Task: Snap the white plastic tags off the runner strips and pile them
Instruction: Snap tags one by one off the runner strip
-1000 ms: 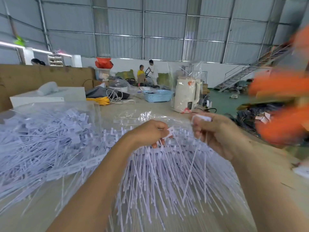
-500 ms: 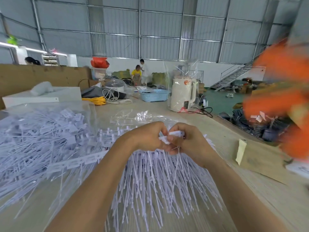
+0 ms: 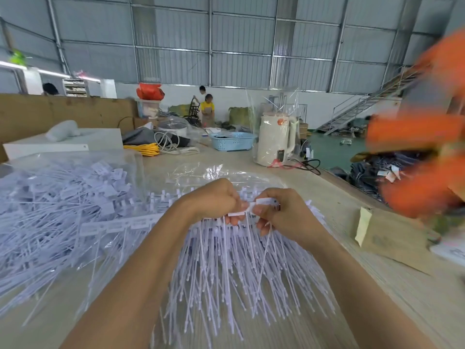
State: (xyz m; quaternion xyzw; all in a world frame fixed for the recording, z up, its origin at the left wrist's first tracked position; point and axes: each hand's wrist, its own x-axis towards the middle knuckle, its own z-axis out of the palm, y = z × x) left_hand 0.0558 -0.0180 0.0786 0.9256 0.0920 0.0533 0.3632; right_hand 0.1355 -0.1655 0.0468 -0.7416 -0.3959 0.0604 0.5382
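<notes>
A fan of white plastic tags on runner strips (image 3: 226, 268) lies on the table in front of me, thin tails pointing toward me. My left hand (image 3: 214, 197) grips the runner strip at its top edge. My right hand (image 3: 284, 215) pinches a white tag (image 3: 264, 201) right beside the left hand, with a few tag tails hanging below its fingers. A large pile of loose white tags (image 3: 57, 210) fills the left side, partly under a clear plastic bag.
A cream kettle (image 3: 275, 139) wrapped in plastic, a blue basket (image 3: 232, 141), cables and yellow cord stand at the back of the table (image 3: 327, 205). A cardboard piece (image 3: 392, 238) lies at right. Blurred orange blades (image 3: 422, 147) move at the right edge. People stand far behind.
A second ago my right hand was apart from the left, holding tags up. It came in beside the left hand and now pinches a tag at the strip.
</notes>
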